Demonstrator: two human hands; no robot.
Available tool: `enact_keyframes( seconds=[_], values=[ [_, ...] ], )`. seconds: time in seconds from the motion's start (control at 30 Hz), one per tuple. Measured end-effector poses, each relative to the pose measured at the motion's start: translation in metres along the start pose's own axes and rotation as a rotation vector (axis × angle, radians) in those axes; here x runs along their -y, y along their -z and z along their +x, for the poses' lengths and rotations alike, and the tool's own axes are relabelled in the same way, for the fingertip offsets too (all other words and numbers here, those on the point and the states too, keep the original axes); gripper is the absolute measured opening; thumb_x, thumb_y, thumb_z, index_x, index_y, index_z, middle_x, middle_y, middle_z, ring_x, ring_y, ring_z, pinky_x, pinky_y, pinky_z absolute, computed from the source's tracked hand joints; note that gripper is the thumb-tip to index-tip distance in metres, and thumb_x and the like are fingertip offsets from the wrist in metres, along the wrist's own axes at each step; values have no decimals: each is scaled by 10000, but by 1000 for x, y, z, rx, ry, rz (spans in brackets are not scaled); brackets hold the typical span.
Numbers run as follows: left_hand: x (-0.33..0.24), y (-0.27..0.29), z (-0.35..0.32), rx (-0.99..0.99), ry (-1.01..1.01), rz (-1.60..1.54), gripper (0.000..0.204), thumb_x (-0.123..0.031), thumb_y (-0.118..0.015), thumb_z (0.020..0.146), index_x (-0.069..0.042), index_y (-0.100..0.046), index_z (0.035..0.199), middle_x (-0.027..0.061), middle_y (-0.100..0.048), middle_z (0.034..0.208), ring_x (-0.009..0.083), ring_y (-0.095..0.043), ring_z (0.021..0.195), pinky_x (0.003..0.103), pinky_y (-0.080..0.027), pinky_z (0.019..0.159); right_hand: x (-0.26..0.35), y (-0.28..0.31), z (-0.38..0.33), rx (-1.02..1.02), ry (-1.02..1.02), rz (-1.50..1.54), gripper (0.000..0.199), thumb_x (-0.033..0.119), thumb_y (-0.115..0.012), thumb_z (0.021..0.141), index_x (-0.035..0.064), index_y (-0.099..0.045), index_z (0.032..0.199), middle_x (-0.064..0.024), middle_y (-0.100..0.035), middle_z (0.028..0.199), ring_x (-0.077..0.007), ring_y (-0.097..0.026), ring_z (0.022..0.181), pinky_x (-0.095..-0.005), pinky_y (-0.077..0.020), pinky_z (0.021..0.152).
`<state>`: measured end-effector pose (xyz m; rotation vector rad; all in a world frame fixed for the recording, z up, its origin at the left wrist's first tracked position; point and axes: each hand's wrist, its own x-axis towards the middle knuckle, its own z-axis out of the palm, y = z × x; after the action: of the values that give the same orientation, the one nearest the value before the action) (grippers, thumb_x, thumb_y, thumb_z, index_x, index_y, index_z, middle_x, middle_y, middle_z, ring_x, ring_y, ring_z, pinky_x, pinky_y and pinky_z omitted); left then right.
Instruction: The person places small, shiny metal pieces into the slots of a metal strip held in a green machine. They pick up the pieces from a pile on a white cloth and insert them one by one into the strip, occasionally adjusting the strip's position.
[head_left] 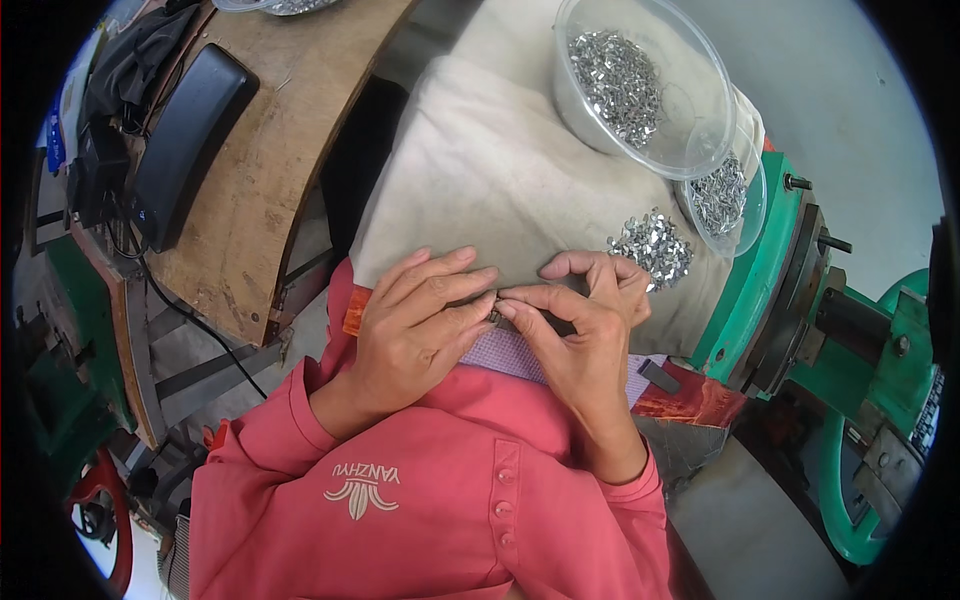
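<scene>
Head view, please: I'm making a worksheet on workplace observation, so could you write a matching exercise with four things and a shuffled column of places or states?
Things
1. Loose silvery pile
2. Long black case
3. Right hand
4. Larger clear tub

Places or states
A. Thumb and forefinger tips brought together
B. Partly overlaps the smaller clear container in view
C. Heaped directly on the pale cloth
D. On the wooden table

Pairs: 1-C, 2-D, 3-A, 4-B
</scene>
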<state>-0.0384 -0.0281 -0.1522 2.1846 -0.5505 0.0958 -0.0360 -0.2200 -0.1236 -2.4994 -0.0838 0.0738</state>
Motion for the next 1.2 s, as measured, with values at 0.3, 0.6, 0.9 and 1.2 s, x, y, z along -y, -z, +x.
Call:
enact_keyframes(
  seconds=[0.3, 0.6, 0.9, 1.2],
  values=[
    [2, 0, -1, 3, -5, -2, 215, -97, -799, 756, -75, -761, 967, 40, -716, 1128, 241, -633, 1186, 444, -455, 1032, -1, 4, 3, 45, 13, 4, 130, 294, -842, 744, 218, -818, 847, 34, -600, 1028, -252, -424, 1103, -450, -256, 963],
    [3, -1, -1, 4, -3, -13, 206, -101, -792, 766, -85, -763, 969, 25, -714, 1137, 229, -629, 1192, 436, -444, 1040, -2, 9, 5, 74, 9, -6, 138, 289, -846, 739, 199, -813, 839, 30, -603, 1022, -246, -432, 1091, -430, -256, 956],
    [4, -1, -1, 15, -2, -7, 205, -113, -788, 772, -92, -765, 975, 16, -711, 1142, 221, -625, 1197, 428, -440, 1041, -2, 12, 5, 80, 14, -15, 148, 300, -850, 731, 197, -813, 831, 25, -595, 1003, -241, -432, 1071, -421, -257, 949],
    [4, 0, 0, 11, -7, -8, 215, -110, -794, 763, -90, -766, 975, 17, -712, 1132, 220, -630, 1188, 425, -442, 1036, -2, 11, 4, 57, 13, -36, 157, 307, -855, 723, 197, -812, 825, 34, -576, 974, -235, -428, 1057, -419, -255, 941]
  ],
)
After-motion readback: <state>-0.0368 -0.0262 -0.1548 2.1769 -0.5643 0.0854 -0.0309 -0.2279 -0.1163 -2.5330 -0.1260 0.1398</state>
